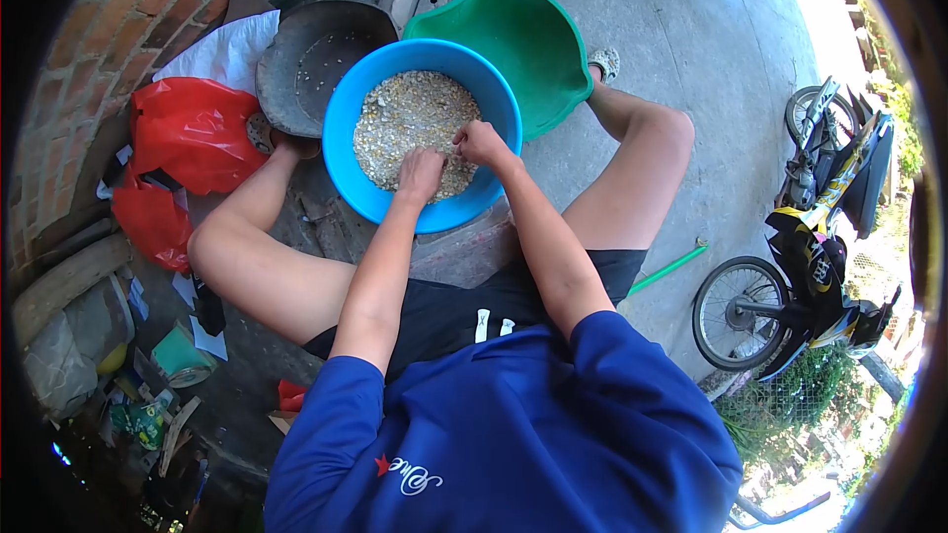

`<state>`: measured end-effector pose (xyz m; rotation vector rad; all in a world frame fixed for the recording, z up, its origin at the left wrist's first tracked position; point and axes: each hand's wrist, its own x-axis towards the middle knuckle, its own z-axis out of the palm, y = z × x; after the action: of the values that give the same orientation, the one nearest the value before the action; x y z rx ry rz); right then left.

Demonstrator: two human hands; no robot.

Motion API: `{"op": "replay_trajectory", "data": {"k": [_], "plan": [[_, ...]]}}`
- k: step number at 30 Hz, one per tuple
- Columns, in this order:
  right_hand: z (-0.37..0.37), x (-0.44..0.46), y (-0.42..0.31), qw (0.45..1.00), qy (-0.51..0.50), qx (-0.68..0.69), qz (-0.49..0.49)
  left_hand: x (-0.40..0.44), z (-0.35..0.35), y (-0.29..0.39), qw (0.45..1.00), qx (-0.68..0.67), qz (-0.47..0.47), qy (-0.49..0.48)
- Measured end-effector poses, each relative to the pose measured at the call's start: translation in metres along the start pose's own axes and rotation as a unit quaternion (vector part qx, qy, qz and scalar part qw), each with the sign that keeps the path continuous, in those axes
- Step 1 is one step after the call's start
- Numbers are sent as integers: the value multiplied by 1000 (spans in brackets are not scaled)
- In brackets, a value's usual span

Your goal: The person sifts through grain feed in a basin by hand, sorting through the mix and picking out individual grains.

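Note:
A round blue basin (339, 153) stands between the person's legs, partly filled with pale yellow and whitish grain (410, 114). My left hand (422, 173) is at the near part of the grain, its fingers bent down into or against it. Just right of it, my right hand (478, 142) is closed in a pinch over the grain near the basin's right side. Whatever lies between the fingers of either hand is too small or hidden to make out. The two hands are close together but apart.
Behind the basin are a green basin (523, 44) and a dark worn pan (316, 64) with scattered grains. Red plastic (193, 133) lies at the left by a brick wall (118, 30). A motorbike (800, 266) is at the right, a green stick (670, 266) on the concrete floor.

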<state>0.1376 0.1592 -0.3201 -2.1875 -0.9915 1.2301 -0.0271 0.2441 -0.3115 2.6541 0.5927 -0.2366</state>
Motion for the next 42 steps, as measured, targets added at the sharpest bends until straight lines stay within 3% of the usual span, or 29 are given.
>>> {"op": "replay_trajectory", "data": {"k": [5,12,15,22,27,33,39,42], "plan": [[-15,-4,-6,996,-88,-25,-10,0,-3,4,1000,5,-8,-26],[5,-12,-7,972,-119,-194,-63,0,0,0,999,-9,-35,-25],[17,-20,-4,955,-100,-276,-30,1,3,-4,996,-46,-69,-25],[15,-29,-17,939,-100,-327,-26,-5,-5,-8,994,-92,-58,-14],[13,-30,-18,935,-99,-338,-32,-2,-6,-5,993,-104,-7,-50],[10,-29,-20,946,-99,-308,-34,-3,-8,2,994,-75,-9,-73],[-5,-16,-27,950,-94,-297,-23,-2,-8,1,994,-74,-49,-71],[-3,-23,-22,947,-92,-308,-10,-2,-10,-2,984,-138,-83,-76]]}}
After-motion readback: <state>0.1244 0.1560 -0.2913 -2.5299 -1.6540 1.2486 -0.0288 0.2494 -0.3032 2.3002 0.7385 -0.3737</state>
